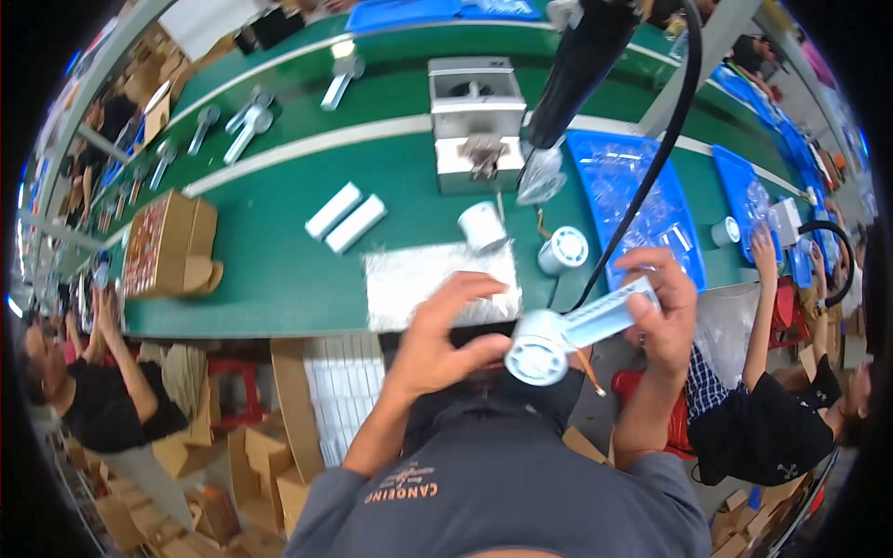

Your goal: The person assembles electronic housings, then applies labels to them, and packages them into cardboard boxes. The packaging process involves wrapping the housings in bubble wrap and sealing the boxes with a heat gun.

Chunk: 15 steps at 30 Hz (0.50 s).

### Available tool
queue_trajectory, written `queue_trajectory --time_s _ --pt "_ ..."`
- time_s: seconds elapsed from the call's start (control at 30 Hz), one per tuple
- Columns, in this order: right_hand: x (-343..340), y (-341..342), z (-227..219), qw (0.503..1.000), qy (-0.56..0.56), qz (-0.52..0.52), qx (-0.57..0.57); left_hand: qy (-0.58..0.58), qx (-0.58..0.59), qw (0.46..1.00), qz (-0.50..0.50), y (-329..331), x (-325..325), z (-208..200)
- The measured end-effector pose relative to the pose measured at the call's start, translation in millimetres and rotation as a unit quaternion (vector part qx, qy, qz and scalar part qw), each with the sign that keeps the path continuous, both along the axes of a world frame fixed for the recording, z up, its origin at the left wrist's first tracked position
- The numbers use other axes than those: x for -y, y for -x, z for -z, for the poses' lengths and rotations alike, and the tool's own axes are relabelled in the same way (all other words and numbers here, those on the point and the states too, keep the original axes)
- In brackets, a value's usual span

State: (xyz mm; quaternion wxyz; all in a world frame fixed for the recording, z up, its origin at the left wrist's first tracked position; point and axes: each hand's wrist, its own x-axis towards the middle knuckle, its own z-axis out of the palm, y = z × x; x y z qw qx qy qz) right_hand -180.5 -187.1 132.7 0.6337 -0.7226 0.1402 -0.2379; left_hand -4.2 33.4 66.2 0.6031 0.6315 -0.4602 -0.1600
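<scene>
My right hand (666, 321) grips a handheld fan part by its pale blue, flat handle. The white round head (538, 357) of that fan part has a slotted end, and thin coloured wires with a small connector (599, 391) hang beside it. Fingers spread, my left hand (441, 342) is left of the head; its thumb tip is at the head's edge, and whether it touches I cannot tell. Just beyond are two more white cylinders, one tilted (482, 227) and one with a slotted end (564, 249). A white pad (409, 287) lies at the bench edge.
Two white blocks (344, 216) lie on the green bench. A metal fixture (476, 121) stands behind, near a dark hanging tool (584, 70) with a black cable. Blue tray (684, 219) holds clear parts; a carton (172, 244) stands left. Co-workers (112, 381) sit on both sides.
</scene>
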Motion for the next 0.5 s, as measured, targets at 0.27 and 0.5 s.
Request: queue_trajectory --time_s 0.27,0.5 --pt "212 -90 -36 0.953 0.173 0.031 -0.248 -0.186 0.224 0.855 -0.429 -116 -44 63" --pt "379 -300 64 0.956 0.271 0.084 -0.077 -0.152 0.193 0.865 -0.438 -109 -64 67"
